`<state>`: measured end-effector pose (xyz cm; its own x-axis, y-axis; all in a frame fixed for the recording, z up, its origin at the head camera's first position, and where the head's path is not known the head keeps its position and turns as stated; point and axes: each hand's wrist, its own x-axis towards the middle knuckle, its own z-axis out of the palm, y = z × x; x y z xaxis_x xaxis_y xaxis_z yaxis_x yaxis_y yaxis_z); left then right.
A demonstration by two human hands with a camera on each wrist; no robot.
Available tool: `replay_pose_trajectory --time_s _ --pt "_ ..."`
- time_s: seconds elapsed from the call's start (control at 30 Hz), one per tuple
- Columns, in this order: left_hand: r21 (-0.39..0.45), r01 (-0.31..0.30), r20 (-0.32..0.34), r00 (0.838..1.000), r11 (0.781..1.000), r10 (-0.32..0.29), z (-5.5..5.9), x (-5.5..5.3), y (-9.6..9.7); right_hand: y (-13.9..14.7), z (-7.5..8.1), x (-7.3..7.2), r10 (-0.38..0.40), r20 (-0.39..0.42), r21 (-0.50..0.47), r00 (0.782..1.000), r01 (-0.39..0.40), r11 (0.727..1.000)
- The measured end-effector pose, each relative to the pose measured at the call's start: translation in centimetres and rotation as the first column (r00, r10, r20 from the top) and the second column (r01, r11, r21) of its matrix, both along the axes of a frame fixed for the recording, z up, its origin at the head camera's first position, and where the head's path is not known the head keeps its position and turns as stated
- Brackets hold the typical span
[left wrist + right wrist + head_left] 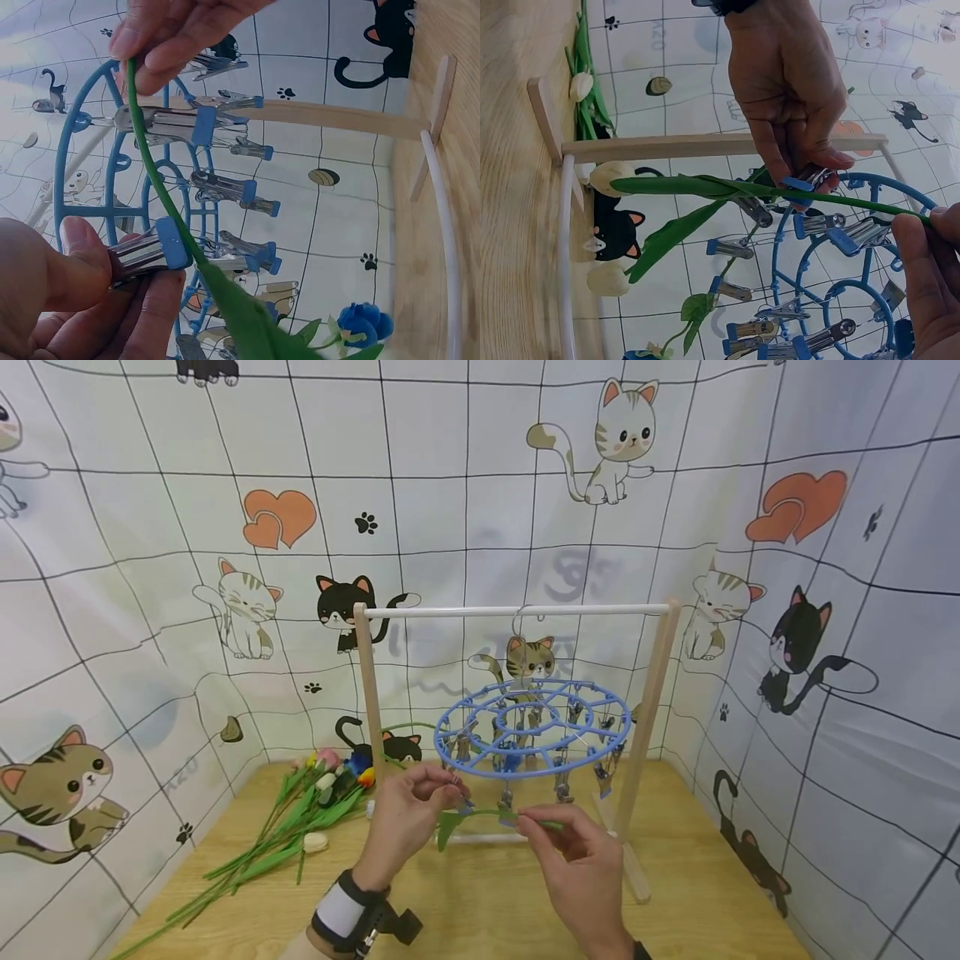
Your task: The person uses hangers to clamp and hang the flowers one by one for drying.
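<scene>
My left hand [408, 814] pinches a metal clip [142, 253] with blue tips between thumb and fingers. The clip hangs from the blue round drying rack [532, 772]. My right hand [577, 860] pinches a green flower stem [161, 184] near one end. In the left wrist view the stem runs down past the clip's blue tips, right at them, toward a green leaf [247, 315]. At the leaf's far end, in the right wrist view, a white tulip bloom [604, 178] shows; my left hand hides this area in the head view.
A wooden stand [369, 685] with a white top bar [465, 612] carries the rack. Several other clips [562, 787] dangle around it. A blue flower [364, 324] hangs among them. Loose artificial flowers [300, 818] lie on the wooden table [480, 910] at left.
</scene>
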<state>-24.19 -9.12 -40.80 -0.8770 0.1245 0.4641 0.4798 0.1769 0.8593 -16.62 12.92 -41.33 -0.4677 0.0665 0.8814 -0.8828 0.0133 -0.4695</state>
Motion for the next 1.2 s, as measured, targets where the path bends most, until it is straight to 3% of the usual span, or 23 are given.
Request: replay_pose_trajectory --time_s 0.17,0.37,0.5,0.7,0.87,1.2 --pt "0.042 0.05 0.025 0.998 0.998 -0.051 0.0 0.0 0.0 -0.2 -0.2 -0.1 -0.009 0.029 0.001 1.0 0.009 1.0" --pt "0.033 0.086 0.023 0.996 0.996 -0.087 0.1 0.0 0.0 -0.5 -0.3 -0.3 0.019 0.009 -0.019 1.0 -0.019 1.0" --pt "0.024 0.113 0.027 0.993 0.993 -0.113 0.0 0.0 -0.3 -0.5 -0.3 -0.2 0.005 0.04 -0.005 0.999 -0.005 1.0" --pt "-0.062 0.191 0.073 0.98 0.98 -0.186 -0.6 -0.1 -0.8 -0.6 -0.1 0.0 0.0 0.054 0.034 0.999 -0.001 0.999" --pt "-0.142 0.185 0.069 0.982 0.972 -0.176 -1.0 -0.2 -0.9 -0.6 0.1 0.2 0.01 0.019 0.084 1.0 -0.012 0.996" --pt "-0.153 0.173 0.033 0.985 0.973 -0.17 -1.1 -0.3 -0.9 -0.4 -0.4 0.5 0.03 -0.015 0.122 0.999 -0.028 0.992"
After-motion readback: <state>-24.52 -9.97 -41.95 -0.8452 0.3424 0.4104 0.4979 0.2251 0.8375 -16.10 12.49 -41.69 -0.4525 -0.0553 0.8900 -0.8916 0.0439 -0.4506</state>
